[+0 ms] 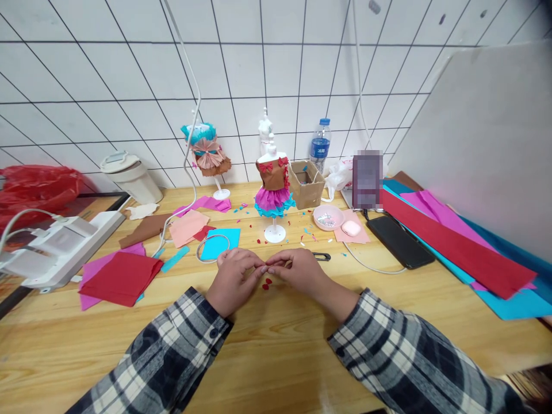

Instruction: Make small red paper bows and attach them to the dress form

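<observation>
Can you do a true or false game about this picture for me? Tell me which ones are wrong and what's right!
1. The left hand and right hand are close together. True.
2. The water bottle has a red cap. False: the water bottle has a blue cap.
3. Two small red pieces lie on the table. True.
4. The front dress form has a green skirt. False: the front dress form has a magenta skirt with blue along the bottom.
5. The pink bowl is upside down. False: the pink bowl is open side up, with small bits inside.
</observation>
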A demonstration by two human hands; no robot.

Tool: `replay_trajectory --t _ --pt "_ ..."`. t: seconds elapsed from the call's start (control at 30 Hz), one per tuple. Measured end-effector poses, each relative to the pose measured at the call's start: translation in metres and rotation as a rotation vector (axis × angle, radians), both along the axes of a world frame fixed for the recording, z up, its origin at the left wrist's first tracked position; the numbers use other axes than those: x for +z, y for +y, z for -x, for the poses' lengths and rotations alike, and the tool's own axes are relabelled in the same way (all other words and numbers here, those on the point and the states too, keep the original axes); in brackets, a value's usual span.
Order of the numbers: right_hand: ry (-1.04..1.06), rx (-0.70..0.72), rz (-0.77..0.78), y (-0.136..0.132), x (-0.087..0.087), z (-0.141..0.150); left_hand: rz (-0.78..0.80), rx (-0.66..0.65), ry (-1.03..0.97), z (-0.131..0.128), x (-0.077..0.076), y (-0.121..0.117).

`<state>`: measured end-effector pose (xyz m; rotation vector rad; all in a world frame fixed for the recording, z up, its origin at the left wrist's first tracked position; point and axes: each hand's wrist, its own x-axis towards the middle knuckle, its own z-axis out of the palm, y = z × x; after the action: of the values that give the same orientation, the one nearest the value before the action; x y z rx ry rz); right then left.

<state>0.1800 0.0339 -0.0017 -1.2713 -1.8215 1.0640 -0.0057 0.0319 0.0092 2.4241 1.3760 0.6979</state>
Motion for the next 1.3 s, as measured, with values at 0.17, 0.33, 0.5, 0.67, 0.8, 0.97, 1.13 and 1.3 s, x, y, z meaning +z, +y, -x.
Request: replay_trajectory --t 0.17,0.33,0.5,0.67,0.8,0.97,1.13,1.3 --pt "-0.073 0.004 -0.011 0.001 -0.003 -0.002 0.001 -0.005 0.032 -0.002 0.000 -0.002" --pt "-0.093 -0.013 -0.010 0.003 -0.001 -0.004 0.020 0.091 0.061 0.001 0.006 -0.003" --pt "0.003 0.011 0.145 0.006 0.000 -0.008 0.179 0.142 0.179 0.007 0.013 -0.009" --pt "0.034 0.120 0.248 0.005 -0.004 -0.007 0.277 0.173 0.259 0.001 0.011 -0.019" --pt "0.026 0.149 0.263 0.004 -0.005 -0.007 0.278 0.186 0.250 -0.003 0.008 -0.020" --pt "0.002 0.078 0.334 0.003 0.000 -0.005 0.266 0.196 0.228 -0.007 0.007 -0.019" --pt "-0.065 0.063 0.279 -0.001 0.004 -0.003 0.236 0.138 0.179 -0.005 0.004 -0.017" --pt "0.089 0.046 0.337 -0.005 0.006 -0.003 0.139 0.023 0.046 0.001 0.002 -0.013"
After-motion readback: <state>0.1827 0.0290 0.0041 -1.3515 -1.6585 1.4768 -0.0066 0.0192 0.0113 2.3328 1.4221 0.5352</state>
